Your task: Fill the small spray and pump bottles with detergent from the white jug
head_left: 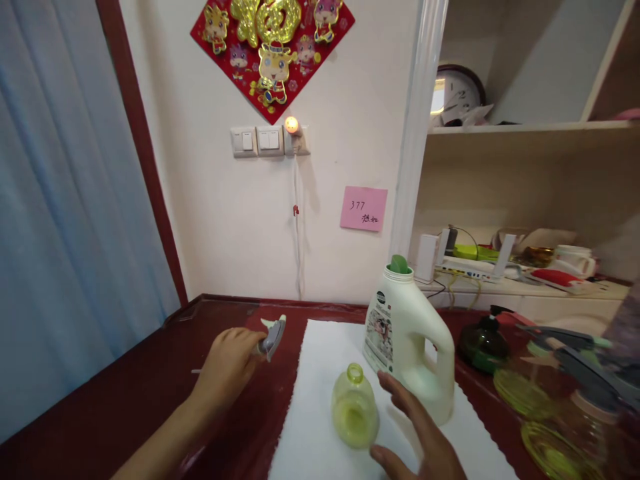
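Note:
My left hand [225, 363] is raised over the dark red table and grips a grey plastic spray trigger head [273, 338] with a pale green part at its tip. My right hand [420, 433] is open with its fingers spread, holding nothing. It is next to a yellow-green translucent plastic bottle [354, 407], which has no cap and lies on a white paper mat [320, 433]. Just behind my right hand stands a white detergent jug [410, 340] with a green cap and a handle.
A dark green bottle [483, 343] and clear spray bottles with grey trigger heads [565, 400] stand at the right on the dark red table [240, 320]. A white router [470, 267] sits on a low shelf behind them. A blue curtain [65, 200] hangs at the left.

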`<state>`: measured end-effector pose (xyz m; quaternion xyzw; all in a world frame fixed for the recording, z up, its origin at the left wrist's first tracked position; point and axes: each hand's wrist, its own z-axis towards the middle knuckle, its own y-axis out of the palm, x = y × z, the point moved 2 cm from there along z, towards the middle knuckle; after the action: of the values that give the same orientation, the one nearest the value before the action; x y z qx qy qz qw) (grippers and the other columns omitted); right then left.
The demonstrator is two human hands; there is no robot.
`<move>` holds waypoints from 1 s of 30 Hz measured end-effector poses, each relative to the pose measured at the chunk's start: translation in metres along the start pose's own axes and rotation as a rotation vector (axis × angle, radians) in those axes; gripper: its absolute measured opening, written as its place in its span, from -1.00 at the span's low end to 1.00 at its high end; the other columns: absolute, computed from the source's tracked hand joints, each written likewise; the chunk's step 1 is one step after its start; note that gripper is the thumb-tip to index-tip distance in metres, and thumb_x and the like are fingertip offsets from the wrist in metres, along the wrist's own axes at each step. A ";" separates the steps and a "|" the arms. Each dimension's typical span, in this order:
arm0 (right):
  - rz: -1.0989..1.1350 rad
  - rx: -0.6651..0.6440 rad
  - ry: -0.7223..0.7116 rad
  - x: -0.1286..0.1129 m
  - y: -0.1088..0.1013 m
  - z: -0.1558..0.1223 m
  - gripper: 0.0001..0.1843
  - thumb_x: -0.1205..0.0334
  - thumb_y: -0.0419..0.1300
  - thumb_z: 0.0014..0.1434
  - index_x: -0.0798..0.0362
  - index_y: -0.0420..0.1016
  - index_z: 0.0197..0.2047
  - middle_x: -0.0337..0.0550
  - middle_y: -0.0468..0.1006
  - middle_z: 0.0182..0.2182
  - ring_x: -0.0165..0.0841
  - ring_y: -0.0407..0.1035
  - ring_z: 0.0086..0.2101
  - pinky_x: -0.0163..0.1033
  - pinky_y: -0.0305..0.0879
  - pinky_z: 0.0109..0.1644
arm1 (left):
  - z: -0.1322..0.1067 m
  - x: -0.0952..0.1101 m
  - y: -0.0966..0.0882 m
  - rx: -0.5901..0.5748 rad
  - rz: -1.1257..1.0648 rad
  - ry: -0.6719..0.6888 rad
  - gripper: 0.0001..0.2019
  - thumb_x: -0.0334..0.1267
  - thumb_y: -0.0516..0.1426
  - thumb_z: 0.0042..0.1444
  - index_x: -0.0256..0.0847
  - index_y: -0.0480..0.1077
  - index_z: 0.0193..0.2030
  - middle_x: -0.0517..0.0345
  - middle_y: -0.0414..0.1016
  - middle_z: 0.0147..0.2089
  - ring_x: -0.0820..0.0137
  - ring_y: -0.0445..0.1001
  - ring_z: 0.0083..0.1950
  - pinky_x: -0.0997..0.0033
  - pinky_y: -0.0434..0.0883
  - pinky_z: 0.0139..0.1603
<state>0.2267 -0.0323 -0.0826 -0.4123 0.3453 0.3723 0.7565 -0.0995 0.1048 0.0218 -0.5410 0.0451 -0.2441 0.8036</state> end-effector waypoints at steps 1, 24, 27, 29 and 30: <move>-0.033 0.049 -0.025 -0.004 -0.017 -0.001 -0.30 -0.01 0.33 0.08 -0.17 0.38 0.29 -0.07 0.46 0.25 0.03 0.36 0.22 0.09 0.32 0.28 | 0.000 -0.004 0.007 -0.037 0.056 0.006 -0.69 -0.37 0.08 0.12 -0.05 0.59 -0.09 0.00 0.65 -0.06 0.04 0.51 0.05 0.02 0.23 0.22; 0.228 0.456 0.121 -0.002 -0.066 0.109 -0.20 -0.22 0.39 -0.05 0.08 0.37 0.14 0.03 0.56 0.02 -0.11 0.49 -0.09 -0.10 0.47 -0.13 | 0.000 0.012 0.032 -0.155 -0.200 -0.005 -0.57 -0.11 0.12 0.17 -0.07 0.52 0.16 -0.06 0.52 0.26 0.01 0.42 0.30 -0.01 0.26 0.35; 0.194 0.520 0.136 -0.008 -0.067 0.108 -0.17 -0.26 0.38 -0.09 0.08 0.38 0.12 0.03 0.55 0.00 -0.10 0.47 -0.10 -0.08 0.46 -0.14 | -0.002 0.056 0.029 -0.231 -0.531 -0.013 -0.50 0.02 0.14 0.17 -0.05 0.44 0.23 -0.02 0.41 0.36 0.06 0.31 0.39 0.05 0.22 0.41; 0.162 0.536 0.142 -0.017 -0.073 0.103 -0.16 -0.27 0.39 -0.11 0.08 0.40 0.11 0.03 0.56 -0.02 -0.09 0.47 -0.11 -0.07 0.46 -0.14 | -0.006 0.083 0.032 -0.329 -0.673 -0.021 -0.35 0.01 0.22 0.09 -0.11 0.34 0.32 -0.06 0.29 0.44 0.06 0.21 0.45 0.05 0.12 0.47; 0.147 0.529 0.143 -0.024 -0.078 0.100 -0.17 -0.26 0.39 -0.12 0.07 0.41 0.11 0.01 0.57 -0.03 -0.09 0.48 -0.11 -0.07 0.46 -0.14 | -0.008 0.096 0.035 -0.372 -0.724 -0.025 -0.26 -0.01 0.27 0.03 -0.15 0.29 0.36 -0.09 0.23 0.47 0.06 0.18 0.47 0.06 0.08 0.49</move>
<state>0.3025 0.0191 0.0075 -0.1994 0.5117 0.2930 0.7826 -0.0063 0.0663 0.0057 -0.6609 -0.1147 -0.4925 0.5545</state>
